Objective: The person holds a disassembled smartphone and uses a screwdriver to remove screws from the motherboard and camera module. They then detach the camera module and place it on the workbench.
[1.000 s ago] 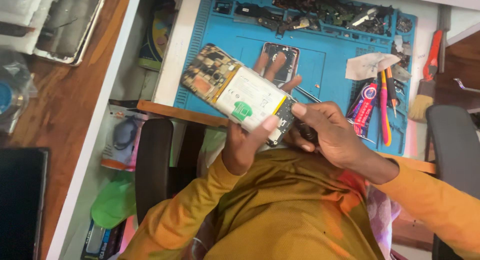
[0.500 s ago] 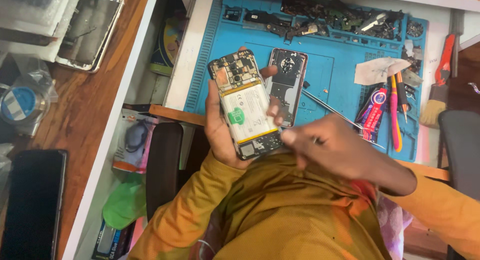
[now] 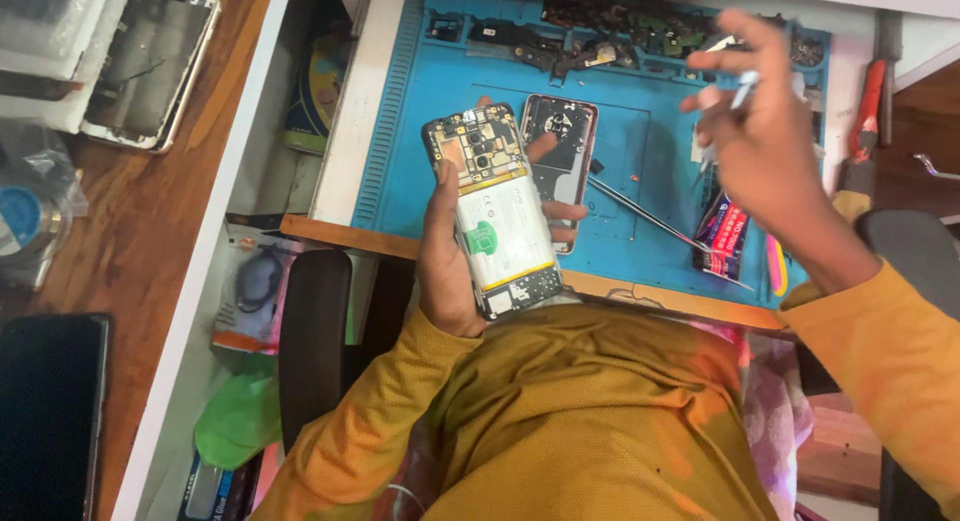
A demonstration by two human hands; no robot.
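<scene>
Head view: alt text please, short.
The left hand holds an opened phone, battery and circuit board exposed, above a blue repair mat. The right hand is raised over the mat pinching a small pale tool; tweezers lie below.

The opened phone point(image 3: 493, 213) in the left hand point(image 3: 447, 266) shows a shiny white battery with a green sticker and small dull metal parts at the top. The blue work mat point(image 3: 640, 131) under it looks like soft, matt rubber, and the thin tweezers point(image 3: 640, 213) lying on it are shiny metal, while the desk edge point(image 3: 340, 234) in front is smooth brown wood. The right hand point(image 3: 765, 131) pinches a small, blurred, shiny tool point(image 3: 742, 89), and the yellow sleeve point(image 3: 890, 371) is soft, matt cloth.
</scene>
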